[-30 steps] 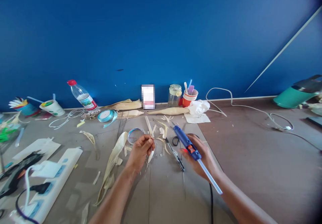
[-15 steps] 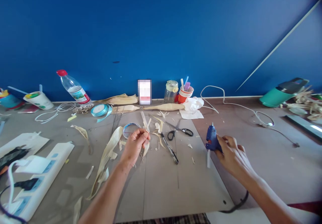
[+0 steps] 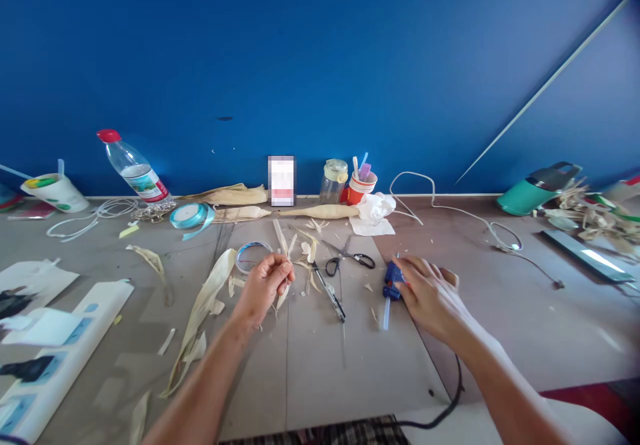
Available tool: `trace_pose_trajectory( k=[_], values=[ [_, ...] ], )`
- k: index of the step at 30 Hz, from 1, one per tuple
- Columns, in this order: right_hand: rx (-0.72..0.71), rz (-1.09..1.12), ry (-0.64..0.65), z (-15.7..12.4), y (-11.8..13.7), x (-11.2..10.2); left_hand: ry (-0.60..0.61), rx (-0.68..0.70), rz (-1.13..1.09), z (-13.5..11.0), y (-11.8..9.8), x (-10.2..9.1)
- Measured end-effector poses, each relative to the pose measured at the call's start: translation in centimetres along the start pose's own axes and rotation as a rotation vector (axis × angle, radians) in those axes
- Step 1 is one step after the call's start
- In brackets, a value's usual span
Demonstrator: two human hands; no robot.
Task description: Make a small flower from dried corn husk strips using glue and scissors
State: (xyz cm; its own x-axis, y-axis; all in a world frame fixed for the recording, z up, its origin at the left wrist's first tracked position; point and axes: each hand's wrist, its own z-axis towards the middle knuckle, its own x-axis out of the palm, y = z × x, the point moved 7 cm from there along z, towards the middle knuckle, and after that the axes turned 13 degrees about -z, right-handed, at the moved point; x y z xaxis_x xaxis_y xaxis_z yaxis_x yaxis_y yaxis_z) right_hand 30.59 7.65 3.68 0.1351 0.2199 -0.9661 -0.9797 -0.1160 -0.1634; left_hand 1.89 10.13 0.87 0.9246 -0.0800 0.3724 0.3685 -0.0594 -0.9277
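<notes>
My left hand (image 3: 267,284) is closed in a pinch on a thin strip of corn husk (image 3: 283,240), whose pale ends stick out above and below the fingers. My right hand (image 3: 427,292) has its fingers on a blue hot glue gun (image 3: 393,278), covering much of its body. A clear glue stick (image 3: 387,313) pokes out of the gun toward me. Between the hands lie a pen (image 3: 330,292) and black-handled scissors (image 3: 350,260). A tape roll (image 3: 253,257) sits just behind my left hand, and a long husk piece (image 3: 205,318) lies to its left.
A white power strip (image 3: 75,365) with plugs fills the near left. Along the blue wall stand a tilted water bottle (image 3: 143,177), a ribbon spool (image 3: 189,215), a jar (image 3: 334,180) and red paper cups (image 3: 361,187). The gun's black cord (image 3: 453,405) trails near my right forearm.
My right hand has moved left with the glue gun, its fingers now more over the top of the gun. The view has shifted slightly right. My left hand keeps its pinch.
</notes>
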Motion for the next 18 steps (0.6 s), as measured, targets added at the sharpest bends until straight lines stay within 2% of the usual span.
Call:
trace_pose_trajectory(
  k=[1, 3, 6, 8, 11, 18],
  values=[
    [-0.012, 0.045, 0.005, 0.6, 1.6, -0.7, -0.002, -0.006, 0.005, 0.0, 0.0, 0.0],
    [-0.083, 0.178, 0.094, 1.7, 5.8, -1.2, -0.006, -0.017, 0.02, -0.1, -0.1, 0.1],
    [-0.232, 0.235, 0.192, 3.0, 12.0, -0.7, 0.0, -0.008, 0.02, -0.1, -0.2, 0.1],
    [-0.298, 0.213, 0.215, 3.7, 14.7, 0.1, 0.006, 0.005, 0.012, 0.0, -0.3, 0.0],
    [-0.312, 0.152, 0.231, 4.8, 16.2, 1.2, 0.005, 0.011, 0.009, 0.0, -0.4, -0.1],
    [-0.306, 0.18, 0.22, 5.7, 16.7, 1.8, 0.012, -0.001, 0.011, -0.1, -0.4, 0.1]
  ],
)
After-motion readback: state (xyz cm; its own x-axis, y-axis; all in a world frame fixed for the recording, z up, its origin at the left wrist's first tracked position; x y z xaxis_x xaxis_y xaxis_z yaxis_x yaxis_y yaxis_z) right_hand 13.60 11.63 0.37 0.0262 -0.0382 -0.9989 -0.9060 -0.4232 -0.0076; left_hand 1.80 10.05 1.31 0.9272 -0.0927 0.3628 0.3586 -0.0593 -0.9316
